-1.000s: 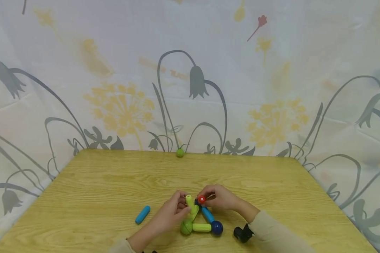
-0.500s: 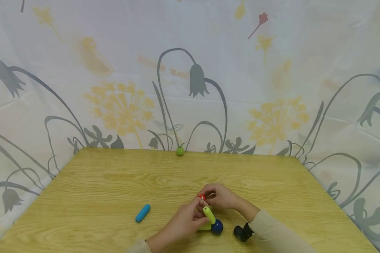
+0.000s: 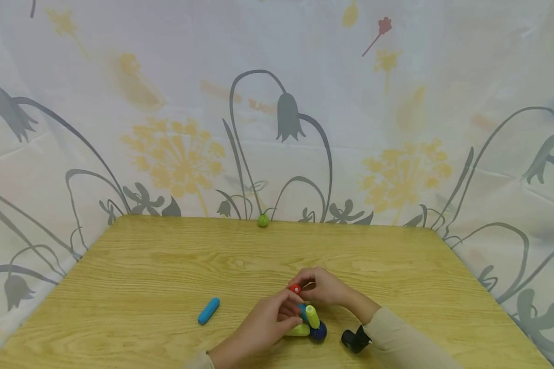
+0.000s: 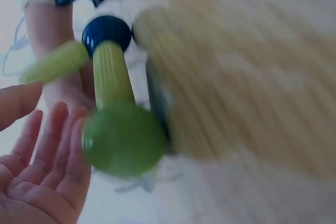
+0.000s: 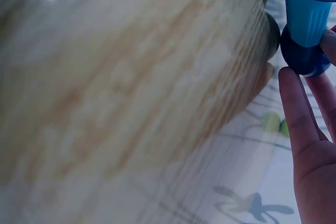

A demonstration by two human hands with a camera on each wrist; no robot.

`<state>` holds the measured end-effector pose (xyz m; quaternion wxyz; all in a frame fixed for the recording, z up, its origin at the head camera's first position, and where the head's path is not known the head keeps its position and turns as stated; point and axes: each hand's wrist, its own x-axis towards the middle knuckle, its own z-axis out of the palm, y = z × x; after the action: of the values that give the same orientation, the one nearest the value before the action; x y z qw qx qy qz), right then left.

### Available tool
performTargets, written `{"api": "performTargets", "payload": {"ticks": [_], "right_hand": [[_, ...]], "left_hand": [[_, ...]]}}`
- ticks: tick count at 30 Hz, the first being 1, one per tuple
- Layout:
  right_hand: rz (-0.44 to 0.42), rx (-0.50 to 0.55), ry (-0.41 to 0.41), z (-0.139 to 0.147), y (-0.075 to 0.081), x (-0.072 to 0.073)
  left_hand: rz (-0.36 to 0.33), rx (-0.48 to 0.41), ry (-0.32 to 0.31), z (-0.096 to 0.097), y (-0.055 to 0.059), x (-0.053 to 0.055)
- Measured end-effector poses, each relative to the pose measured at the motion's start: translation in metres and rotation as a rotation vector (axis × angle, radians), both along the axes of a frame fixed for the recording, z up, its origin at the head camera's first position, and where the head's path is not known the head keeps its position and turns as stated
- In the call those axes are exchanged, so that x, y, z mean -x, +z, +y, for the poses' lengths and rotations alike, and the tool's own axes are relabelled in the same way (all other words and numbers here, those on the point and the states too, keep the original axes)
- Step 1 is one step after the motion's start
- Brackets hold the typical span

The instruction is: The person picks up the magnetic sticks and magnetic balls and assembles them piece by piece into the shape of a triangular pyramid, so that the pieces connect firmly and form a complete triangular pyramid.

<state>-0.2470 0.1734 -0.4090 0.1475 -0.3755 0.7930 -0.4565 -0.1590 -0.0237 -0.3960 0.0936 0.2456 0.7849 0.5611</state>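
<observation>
A magnetic rod-and-ball build lies on the table. In the head view its near dark blue ball (image 3: 318,331) carries an upright lime rod (image 3: 312,316); another lime rod (image 3: 297,330) runs left along the table. The left wrist view shows the big green ball (image 4: 125,140) at that rod's other end. My left hand (image 3: 268,318) is beside them, fingers extended and thumb near the upright rod's tip. My right hand (image 3: 323,287) pinches the far dark blue ball (image 5: 303,59), joined to a blue rod (image 5: 307,19). A red rod end (image 3: 295,288) shows at its fingertips.
A loose blue rod (image 3: 209,311) lies to the left on the wooden table (image 3: 166,266). By the right forearm is a black device (image 3: 355,339). A small green ball (image 3: 263,221) sits at the table's back edge, before a flower-patterned sheet (image 3: 277,154).
My left hand has moved right with a lime rod, which now stands on the near dark blue ball. The right hand has stayed almost still at the far corner.
</observation>
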Motion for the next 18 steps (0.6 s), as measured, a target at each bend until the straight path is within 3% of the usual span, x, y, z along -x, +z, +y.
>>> {"api": "performTargets", "payload": {"ticks": [5,12,16,18], "right_hand": [[-0.021,-0.006,-0.017,-0.001,-0.001,0.002],[-0.001,-0.010,-0.029,-0.001,-0.001,0.001],[-0.008,-0.014,-0.030,-0.002,0.000,-0.001],[-0.014,-0.008,-0.027,-0.002,-0.001,-0.001]], "left_hand": [[0.065,0.034,0.059,-0.026,0.001,0.002],[0.162,0.174,0.186,-0.062,0.001,0.004],[0.182,0.268,0.275,-0.083,0.002,0.005],[0.161,0.322,0.322,-0.095,0.003,0.004]]}}
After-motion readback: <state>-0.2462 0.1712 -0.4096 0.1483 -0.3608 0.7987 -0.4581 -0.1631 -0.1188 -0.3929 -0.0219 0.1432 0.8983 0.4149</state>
